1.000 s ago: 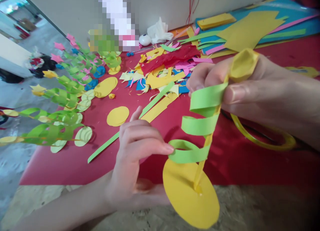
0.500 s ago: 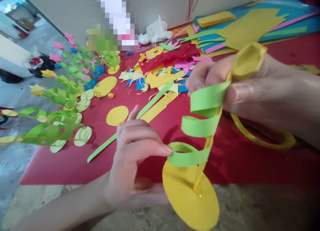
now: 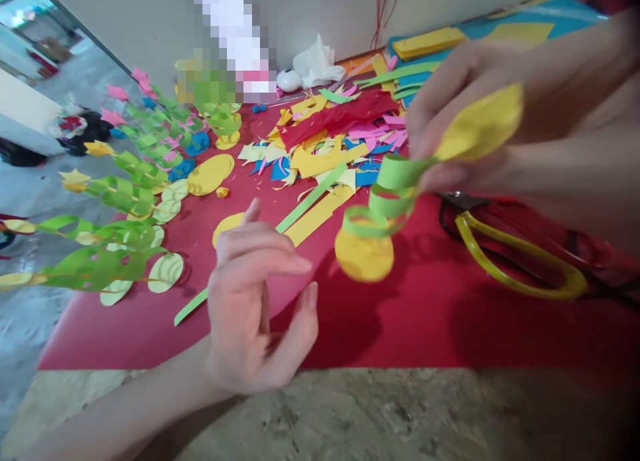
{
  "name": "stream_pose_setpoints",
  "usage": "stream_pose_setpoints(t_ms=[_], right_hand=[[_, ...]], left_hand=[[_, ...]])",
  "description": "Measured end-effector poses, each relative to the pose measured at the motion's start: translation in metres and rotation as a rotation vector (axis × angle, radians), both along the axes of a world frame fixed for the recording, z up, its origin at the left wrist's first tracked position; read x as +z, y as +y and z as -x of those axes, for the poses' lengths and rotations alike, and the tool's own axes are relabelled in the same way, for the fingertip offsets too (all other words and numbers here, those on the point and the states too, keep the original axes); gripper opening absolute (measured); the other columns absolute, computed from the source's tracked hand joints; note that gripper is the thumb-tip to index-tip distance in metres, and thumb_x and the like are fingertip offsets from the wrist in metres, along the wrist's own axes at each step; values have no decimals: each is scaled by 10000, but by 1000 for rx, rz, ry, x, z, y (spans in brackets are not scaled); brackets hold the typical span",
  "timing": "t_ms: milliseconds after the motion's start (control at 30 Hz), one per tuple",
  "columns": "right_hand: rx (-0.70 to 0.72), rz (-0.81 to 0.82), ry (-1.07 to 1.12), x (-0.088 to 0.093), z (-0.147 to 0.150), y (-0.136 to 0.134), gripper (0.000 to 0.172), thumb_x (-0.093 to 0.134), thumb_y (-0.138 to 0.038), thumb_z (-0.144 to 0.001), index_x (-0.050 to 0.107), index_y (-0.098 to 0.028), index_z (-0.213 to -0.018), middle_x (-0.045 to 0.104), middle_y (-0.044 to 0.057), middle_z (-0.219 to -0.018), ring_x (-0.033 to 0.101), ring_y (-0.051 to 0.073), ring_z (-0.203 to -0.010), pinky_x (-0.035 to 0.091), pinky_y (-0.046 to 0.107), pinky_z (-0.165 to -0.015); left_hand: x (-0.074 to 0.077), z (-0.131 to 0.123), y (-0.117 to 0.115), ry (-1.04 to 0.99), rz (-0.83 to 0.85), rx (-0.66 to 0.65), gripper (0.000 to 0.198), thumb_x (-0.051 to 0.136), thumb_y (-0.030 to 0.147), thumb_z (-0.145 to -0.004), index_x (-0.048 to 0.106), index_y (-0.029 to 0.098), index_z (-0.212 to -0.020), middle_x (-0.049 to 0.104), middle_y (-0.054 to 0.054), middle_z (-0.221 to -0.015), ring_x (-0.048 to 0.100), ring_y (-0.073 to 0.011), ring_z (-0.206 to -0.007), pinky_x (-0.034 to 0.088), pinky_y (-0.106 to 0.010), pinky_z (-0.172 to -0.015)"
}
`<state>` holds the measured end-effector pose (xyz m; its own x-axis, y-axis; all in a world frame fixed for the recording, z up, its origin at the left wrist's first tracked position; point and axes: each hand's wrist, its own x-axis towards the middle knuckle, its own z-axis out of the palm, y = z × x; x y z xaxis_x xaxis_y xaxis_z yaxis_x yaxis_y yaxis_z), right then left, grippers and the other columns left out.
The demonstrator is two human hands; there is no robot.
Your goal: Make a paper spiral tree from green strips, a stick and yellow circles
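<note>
Grip, left hand [image 3: 240, 311]: thumb and forefinger apart, held above the near edge of the red desk [image 3: 360, 344]. Half a second ago its forefinger touched the lowest turn of the coil; now the two stand well apart.

Grip, right hand [image 3: 477, 78]: fingers clamped on the upper end of the paper plant [image 3: 400, 173], just below its yellow bud [image 3: 483, 124]. Hand and bud blurred.

Paper plant, one: green coil, yellow round base [image 3: 365, 256]. Tilted over the middle of the desk; contact with the surface cannot be told. Since the earlier frame, carried away from the left hand, base now farther off.

Scissors [image 3: 466, 226], yellow handle: on the desk beneath the right hand, more of them showing than before.

Yellow disc [image 3: 226, 228]: partly covered by the left hand.

Green strip [image 3: 315, 198] and yellow strip [image 3: 320, 218]: side by side, beyond the left hand.

Similar plants [image 3: 90, 264], a group: along the left, green coils.

Scrap heap [image 3: 325, 156], mixed colours: farther back.

White tissue [image 3: 317, 62]: near the wall.
</note>
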<state>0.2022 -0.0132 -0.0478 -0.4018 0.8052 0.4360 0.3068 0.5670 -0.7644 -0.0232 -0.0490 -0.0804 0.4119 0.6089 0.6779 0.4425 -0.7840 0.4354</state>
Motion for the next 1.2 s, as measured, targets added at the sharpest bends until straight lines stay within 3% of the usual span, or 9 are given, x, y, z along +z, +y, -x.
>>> stream_pose_setpoints(t_ms=[67, 133, 333, 500, 633, 1200], right_hand=[[-134, -94, -136, -3, 3, 1, 95, 626, -293, -723, 643, -216, -776, 587, -78, -828, 535, 38, -755, 438, 150, -710], [-183, -147, -183, -10, 9, 1, 76, 628, -271, -726, 644, -198, -743, 605, -47, -812, 540, 63, -752, 447, 181, -721], [-155, -199, -209, -23, 18, -1, 23, 631, -219, -716, 639, -201, -705, 614, -1, -783, 527, 129, -752, 443, 287, -715], [-164, -175, -221, -21, 17, -1, 86, 621, -139, -698, 615, -223, -687, 613, -10, -788, 536, 143, -756, 440, 300, -732], [-135, -193, -233, -21, 18, -1, 92, 626, -126, -694, 602, -213, -677, 609, -16, -774, 530, 129, -746, 433, 298, -755], [-111, -129, -205, -20, 19, -2, 106, 608, -117, -699, 591, -216, -666, 598, -7, -771, 529, 144, -771, 422, 321, -795]], left_hand=[[-5, 3, 4, 14, -25, 3, 300, 534, 9, -580, 505, 166, -834, 472, -14, -763, 479, -149, -751, 371, -521, -944], [-11, 5, 7, 132, -21, 3, 271, 536, 24, -631, 512, 175, -854, 505, -17, -791, 489, -158, -784, 324, -530, -975], [-27, 6, 15, 529, 112, -49, 268, 481, 52, -743, 525, 184, -972, 616, -18, -983, 485, -187, -1007, 191, -499, -1056], [-33, 5, 18, 682, 194, -118, 373, 425, 142, -810, 431, 140, -1183, 500, -57, -1252, 319, -203, -1236, 162, -444, -1082], [-34, 3, 18, 734, 246, -133, 407, 403, 198, -840, 374, 141, -1242, 431, -61, -1320, 223, -198, -1301, 127, -442, -1095], [-32, 2, 19, 764, 264, -196, 355, 432, 320, -849, 450, 198, -1182, 342, -90, -1371, 201, -245, -1312, 141, -494, -1070]])
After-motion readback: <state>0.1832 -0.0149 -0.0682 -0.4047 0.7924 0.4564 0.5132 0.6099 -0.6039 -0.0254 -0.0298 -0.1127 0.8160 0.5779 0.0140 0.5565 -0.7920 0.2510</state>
